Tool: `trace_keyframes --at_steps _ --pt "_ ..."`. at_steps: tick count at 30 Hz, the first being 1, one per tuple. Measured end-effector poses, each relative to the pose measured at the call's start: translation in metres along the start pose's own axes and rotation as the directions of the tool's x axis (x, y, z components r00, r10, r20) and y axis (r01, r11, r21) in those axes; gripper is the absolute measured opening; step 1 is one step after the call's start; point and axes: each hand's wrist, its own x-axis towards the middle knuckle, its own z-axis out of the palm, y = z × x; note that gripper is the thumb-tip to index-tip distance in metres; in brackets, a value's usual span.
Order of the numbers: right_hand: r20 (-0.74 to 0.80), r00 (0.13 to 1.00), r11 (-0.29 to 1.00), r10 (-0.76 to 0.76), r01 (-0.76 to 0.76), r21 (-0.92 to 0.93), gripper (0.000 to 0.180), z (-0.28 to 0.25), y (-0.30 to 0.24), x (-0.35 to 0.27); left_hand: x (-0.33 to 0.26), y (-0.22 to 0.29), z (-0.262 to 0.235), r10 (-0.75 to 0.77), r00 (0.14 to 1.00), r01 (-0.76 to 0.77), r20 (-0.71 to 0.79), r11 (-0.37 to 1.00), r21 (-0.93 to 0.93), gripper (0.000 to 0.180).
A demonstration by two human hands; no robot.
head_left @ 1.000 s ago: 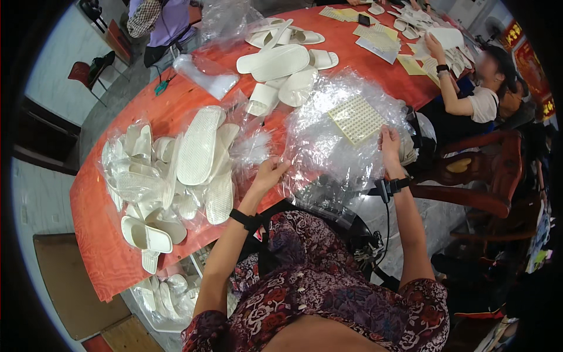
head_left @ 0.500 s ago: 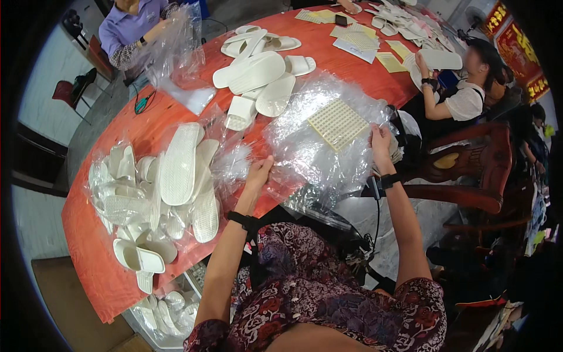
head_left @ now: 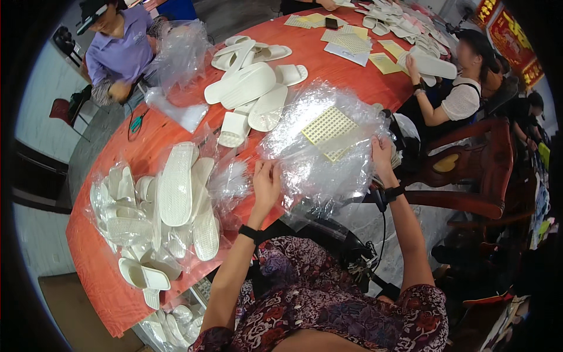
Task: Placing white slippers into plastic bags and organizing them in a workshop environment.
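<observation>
My left hand (head_left: 267,183) has its fingers closed at the left edge of a clear plastic bag (head_left: 346,176). The bag's right edge is pinched in my right hand (head_left: 382,155), so the crinkled film spans the gap between both hands. A yellowish sticker sheet (head_left: 330,132) with rows of small marks lies at the bag's far part, partly covered by film. Left of my left hand, white slippers (head_left: 179,185) in clear bags are piled up. Beyond the bag sits a stack of unbagged white slippers (head_left: 249,85).
The red table (head_left: 138,161) curves around me. A person in purple (head_left: 126,47) handles plastic bags at the far left; another at the right holds a white slipper (head_left: 431,66). More sticker sheets (head_left: 352,42) and slippers lie at the back. A carved wooden chair (head_left: 463,164) stands right.
My left hand has turned, its fingers now more upright at the bag's edge. Film now covers more of the sticker sheet. The person in purple has lowered a hand.
</observation>
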Motion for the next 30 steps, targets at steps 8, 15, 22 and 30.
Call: trace_keyframes --at_steps 8,15,22,30 --pt "0.005 0.991 0.99 0.134 -0.134 -0.035 0.016 0.016 0.013 0.045 0.026 -0.025 0.019 -0.569 0.792 0.609 0.219 0.722 -0.328 0.033" --pt "-0.185 0.954 0.96 0.236 -0.259 -0.109 0.019 0.066 0.037 0.088 0.026 -0.051 0.04 -0.256 0.917 0.214 -0.307 0.963 -0.164 0.023" --pt "-0.373 0.913 0.912 0.162 -0.283 -0.298 0.018 0.077 0.047 0.096 0.028 -0.017 0.058 0.09 0.973 -0.143 0.211 0.957 0.251 0.041" --pt "-0.242 0.964 0.747 -0.112 -0.079 -0.66 0.018 0.053 0.061 0.094 0.026 -0.051 0.091 -0.095 0.912 -0.079 0.399 0.914 0.398 0.085"
